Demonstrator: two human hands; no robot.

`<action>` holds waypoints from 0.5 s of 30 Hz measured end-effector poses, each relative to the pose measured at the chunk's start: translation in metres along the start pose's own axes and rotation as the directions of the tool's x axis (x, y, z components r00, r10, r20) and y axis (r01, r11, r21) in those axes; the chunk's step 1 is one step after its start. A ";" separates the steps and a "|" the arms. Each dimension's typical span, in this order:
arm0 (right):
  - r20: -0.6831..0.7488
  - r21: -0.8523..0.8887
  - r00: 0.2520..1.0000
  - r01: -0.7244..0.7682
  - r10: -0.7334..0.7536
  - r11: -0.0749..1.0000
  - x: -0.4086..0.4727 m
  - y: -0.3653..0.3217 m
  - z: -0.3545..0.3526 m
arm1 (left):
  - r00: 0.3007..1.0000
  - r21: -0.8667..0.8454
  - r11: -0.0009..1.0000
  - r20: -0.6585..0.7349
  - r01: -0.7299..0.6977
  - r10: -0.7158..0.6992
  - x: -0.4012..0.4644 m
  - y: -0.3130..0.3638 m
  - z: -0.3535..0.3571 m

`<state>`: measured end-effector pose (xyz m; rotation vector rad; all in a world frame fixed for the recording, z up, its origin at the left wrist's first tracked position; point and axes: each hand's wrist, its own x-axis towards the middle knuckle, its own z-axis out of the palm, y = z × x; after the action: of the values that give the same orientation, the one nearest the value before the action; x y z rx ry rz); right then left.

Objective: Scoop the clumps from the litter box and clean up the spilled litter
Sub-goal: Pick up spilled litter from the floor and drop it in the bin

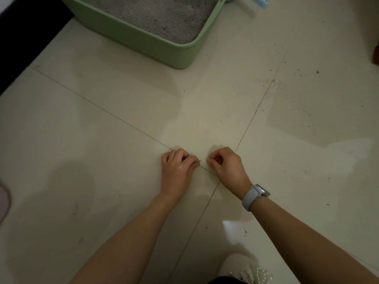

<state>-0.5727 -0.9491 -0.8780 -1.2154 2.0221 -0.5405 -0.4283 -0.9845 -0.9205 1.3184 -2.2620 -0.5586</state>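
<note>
Hands met low on the pale tiled floor (pixel 102 140) near its grout crossing in the head view: the left hand (pixel 178 168) and the right hand (pixel 226 163), a grey watch (pixel 254 196) on its wrist, both had fingers curled with thumb and forefinger tips pinched together, a tiny dark speck just between them, though I could not tell whether either truly held it. The green litter box (pixel 143 39), filled with grey litter (pixel 162 15), sat well apart at twelve o'clock, spilled litter specks (pixel 299 74) lay scattered toward two o'clock, and a blue scoop (pixel 260 1) peeked past the box's far corner.
</note>
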 end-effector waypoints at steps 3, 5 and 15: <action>0.019 -0.075 0.999 0.052 -0.051 0.996 0.002 0.002 0.008 | 1.000 0.043 0.999 0.020 -0.022 0.021 0.001 0.000 0.002; 0.005 -0.118 0.997 0.082 -0.082 0.990 0.002 0.004 0.012 | 0.998 0.064 0.998 0.053 -0.025 0.021 0.003 0.000 0.002; -0.034 0.028 0.998 0.044 -0.043 0.999 0.001 -0.002 0.012 | 0.920 -0.256 0.885 0.058 0.389 -0.387 0.013 -0.003 -0.036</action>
<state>-0.5628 -0.9509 -0.8852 -1.2436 2.0123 -0.6131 -0.4116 -1.0017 -0.8909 1.6348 -1.8473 -0.9643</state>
